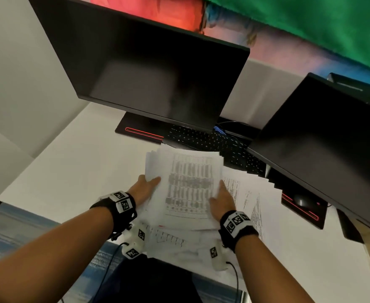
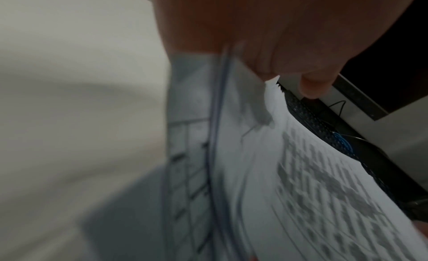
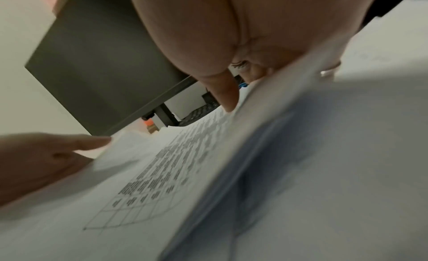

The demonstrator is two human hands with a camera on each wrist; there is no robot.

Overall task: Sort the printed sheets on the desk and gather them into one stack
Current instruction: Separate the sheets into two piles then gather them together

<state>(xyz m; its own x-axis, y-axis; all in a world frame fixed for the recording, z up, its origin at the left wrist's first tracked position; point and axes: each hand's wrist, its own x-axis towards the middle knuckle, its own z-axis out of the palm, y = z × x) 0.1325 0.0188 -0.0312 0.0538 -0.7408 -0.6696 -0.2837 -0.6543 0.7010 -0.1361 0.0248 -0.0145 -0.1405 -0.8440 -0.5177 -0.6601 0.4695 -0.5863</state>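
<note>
While a thick bundle of printed sheets [image 1: 186, 184] is gripped at its sides by the left hand [image 1: 143, 189] and right hand [image 1: 222, 201], loose sheets [image 1: 249, 200] are seen unsorted on the desk [image 1: 70, 167]. By the wrist views, thumbs are shown pinching the bundle's edges; gathering is judged about half done.

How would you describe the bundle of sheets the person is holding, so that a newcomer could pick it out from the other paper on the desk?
Start at the large dark monitor; just below its keyboard the white desk is strewn with loose sheets. The held bundle sits between the left hand and right hand. Unlike the flat sheets, it is lifted, fanned at the edges, with a printed table on top.
</note>
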